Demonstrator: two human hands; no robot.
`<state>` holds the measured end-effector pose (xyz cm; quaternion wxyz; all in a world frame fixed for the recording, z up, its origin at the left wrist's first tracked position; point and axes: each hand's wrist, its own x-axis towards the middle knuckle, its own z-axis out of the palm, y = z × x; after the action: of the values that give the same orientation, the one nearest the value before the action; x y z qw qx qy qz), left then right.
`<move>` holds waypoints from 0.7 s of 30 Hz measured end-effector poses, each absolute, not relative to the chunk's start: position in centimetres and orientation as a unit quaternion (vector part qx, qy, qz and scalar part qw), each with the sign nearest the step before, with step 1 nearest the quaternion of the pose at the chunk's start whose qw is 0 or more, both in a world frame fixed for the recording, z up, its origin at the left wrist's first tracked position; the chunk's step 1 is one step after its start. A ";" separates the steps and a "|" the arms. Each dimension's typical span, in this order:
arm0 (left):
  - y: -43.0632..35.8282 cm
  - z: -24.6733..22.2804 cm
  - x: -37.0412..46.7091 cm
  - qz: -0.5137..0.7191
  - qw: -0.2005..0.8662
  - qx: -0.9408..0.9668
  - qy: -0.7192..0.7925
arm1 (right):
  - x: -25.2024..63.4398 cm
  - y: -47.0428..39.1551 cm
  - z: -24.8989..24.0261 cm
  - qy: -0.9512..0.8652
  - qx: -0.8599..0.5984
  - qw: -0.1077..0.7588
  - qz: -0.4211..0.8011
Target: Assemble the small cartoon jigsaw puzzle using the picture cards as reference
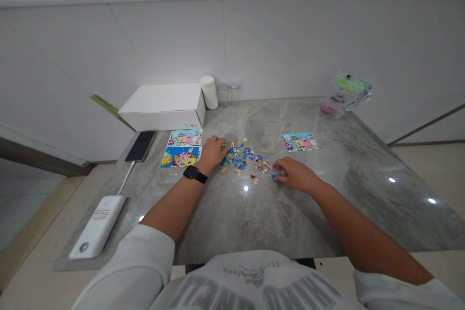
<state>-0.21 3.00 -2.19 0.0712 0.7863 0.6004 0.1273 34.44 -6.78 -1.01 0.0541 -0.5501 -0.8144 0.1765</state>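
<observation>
A loose heap of jigsaw puzzle pieces (238, 160), mostly blue with some yellow and pink, lies on the grey marbled table. At the heap's left edge is my left hand (214, 151), palm down, fingers slightly bent and reaching over the nearest pieces; its fingertips are partly hidden. On the right side, my right hand (293, 173) has thumb and index finger apart. A single blue puzzle piece (273, 176) lies by the right thumb tip, apparently touching it. Beyond the right hand lies a cartoon picture card (301, 142).
Two more cartoon cards (184, 138) lie beside my left wrist. Further left are a phone (141, 146) and a cabled white power bank (98, 226). A white box (163, 104), white bottle (209, 92), clear jars (235, 94) and plastic bag (347, 96) stand along the wall.
</observation>
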 end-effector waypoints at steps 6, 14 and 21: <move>3.7 -2.5 1.8 0.108 0.113 0.820 0.551 | 33.6 -6.6 -1.3 -0.814 -0.544 0.030 0.199; 3.1 -2.2 0.4 0.113 0.124 0.818 0.550 | 31.7 -3.4 -0.7 -0.833 -0.522 0.045 0.178; 2.5 -2.1 0.6 0.133 0.127 0.821 0.540 | 25.3 2.7 -0.1 -0.846 -0.510 0.094 0.124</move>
<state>0.61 2.53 -2.05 0.1273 0.8211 0.5404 0.1326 25.35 2.72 -0.11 0.0944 -0.5101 -0.8459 0.1239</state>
